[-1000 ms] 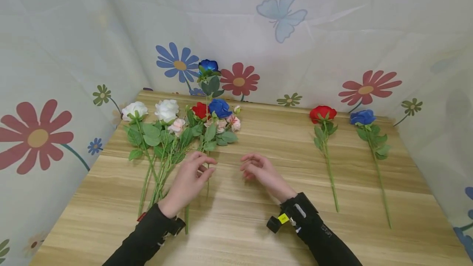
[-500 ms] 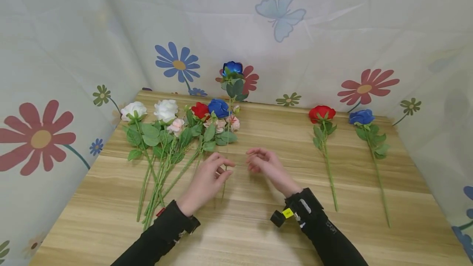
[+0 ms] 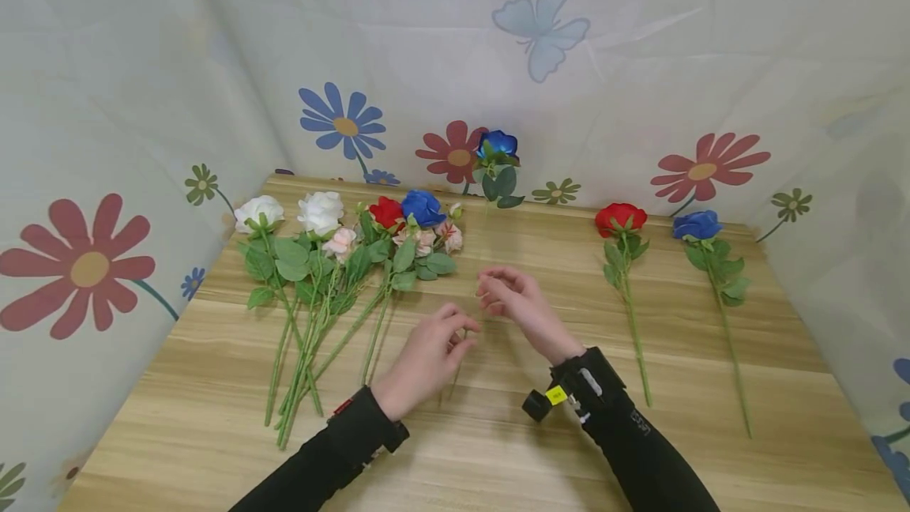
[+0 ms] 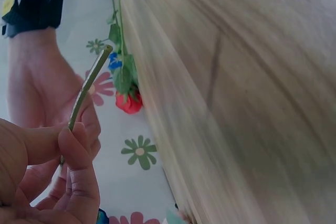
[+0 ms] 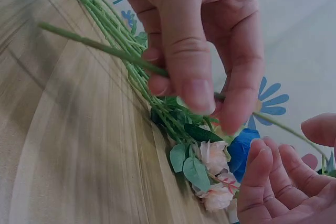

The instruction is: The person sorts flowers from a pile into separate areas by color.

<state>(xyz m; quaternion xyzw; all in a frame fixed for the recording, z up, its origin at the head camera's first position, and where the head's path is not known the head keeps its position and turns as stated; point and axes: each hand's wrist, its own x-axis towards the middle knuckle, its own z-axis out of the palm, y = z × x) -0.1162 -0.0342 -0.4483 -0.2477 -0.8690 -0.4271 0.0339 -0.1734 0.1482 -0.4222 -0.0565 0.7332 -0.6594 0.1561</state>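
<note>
My left hand [image 3: 429, 352] pinches the green stem [image 4: 88, 83] of a blue rose [image 3: 498, 146] between thumb and fingertips, low on the stem. The flower stands upright above the table, its head and leaves in front of the back cloth. Beside the stem, a little farther up, is my right hand [image 3: 526, 310], its fingers loosely bent and holding nothing. In the right wrist view the left thumb and fingers grip the stem [image 5: 100, 47], while the right fingers [image 5: 254, 177] lie apart from it, curved with the palm turned up.
On the left of the wooden table [image 3: 569, 457] lies a bunch with white roses [image 3: 321, 212], a red rose [image 3: 387, 212], another blue rose [image 3: 423, 208] and small pink roses [image 3: 340, 243]. A single red rose [image 3: 621, 217] and blue rose [image 3: 697, 225] lie apart at right.
My left hand has carried the upright blue rose rightward, away from the bunch and toward my right hand. The right hand has shifted slightly right and farther from me.
</note>
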